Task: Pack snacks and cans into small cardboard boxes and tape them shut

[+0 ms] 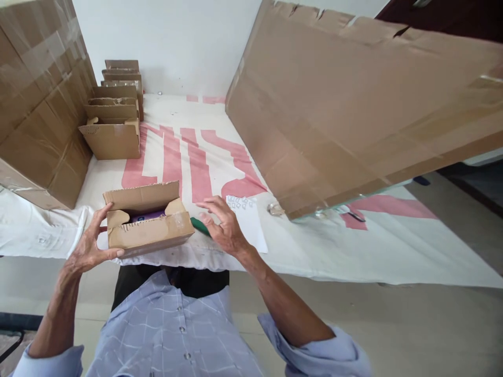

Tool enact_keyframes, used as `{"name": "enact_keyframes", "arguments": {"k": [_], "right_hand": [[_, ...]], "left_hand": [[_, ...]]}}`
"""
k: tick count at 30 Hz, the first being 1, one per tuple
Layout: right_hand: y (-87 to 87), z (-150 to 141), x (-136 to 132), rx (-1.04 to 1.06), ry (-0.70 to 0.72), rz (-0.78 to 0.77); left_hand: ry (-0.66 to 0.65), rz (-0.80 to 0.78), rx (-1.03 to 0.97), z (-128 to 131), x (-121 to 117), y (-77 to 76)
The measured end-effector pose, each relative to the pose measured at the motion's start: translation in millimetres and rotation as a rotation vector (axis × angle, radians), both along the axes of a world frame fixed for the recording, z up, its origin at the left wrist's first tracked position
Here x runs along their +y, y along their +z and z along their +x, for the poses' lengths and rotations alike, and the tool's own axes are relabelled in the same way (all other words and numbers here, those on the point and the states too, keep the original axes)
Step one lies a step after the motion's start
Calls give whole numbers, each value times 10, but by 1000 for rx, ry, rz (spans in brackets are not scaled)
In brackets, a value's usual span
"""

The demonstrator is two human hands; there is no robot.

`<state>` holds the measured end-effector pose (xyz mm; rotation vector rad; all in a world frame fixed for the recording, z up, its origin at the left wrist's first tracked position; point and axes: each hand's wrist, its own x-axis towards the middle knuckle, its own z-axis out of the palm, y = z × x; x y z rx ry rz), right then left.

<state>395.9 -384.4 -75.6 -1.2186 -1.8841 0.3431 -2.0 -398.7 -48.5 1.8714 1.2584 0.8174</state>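
A small cardboard box (151, 235) stands at the table's front edge with its lid flap raised. Something purple (147, 215) shows inside it, mostly hidden by the flaps. My left hand (92, 238) grips the box's left end, thumb on the front face and fingers around the back corner. To the right of the box, my right hand (223, 222) hovers with fingers apart, holding nothing. Between that hand and the box lies a green object (199, 225), partly hidden, its kind unclear. A white sheet with small stickers or printed shapes (251, 225) lies beneath and beyond my right hand.
Several opened cardboard boxes (118, 141) stand in a row at the back left, beside a tall stack of large cartons (47, 115). A big carton (353, 104) fills the right side. White cloth with red markings (192, 162) covers the table.
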Motion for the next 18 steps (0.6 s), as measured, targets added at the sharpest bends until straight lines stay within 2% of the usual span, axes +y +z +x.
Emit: {"name": "enact_keyframes", "arguments": {"k": [3,5,9,18], "right_hand": [[357,-180,70,-159,164,63],[460,-275,108,-259,223,51],[464,-333,141,-314,270,9],[353,-339,171,-169,206,83]], "left_hand": [[13,-4,20,0,2,15],[16,-6,28,4,-3,20],[16,-2,18,16,-10,16],[21,5,4,37,-14,30]]}}
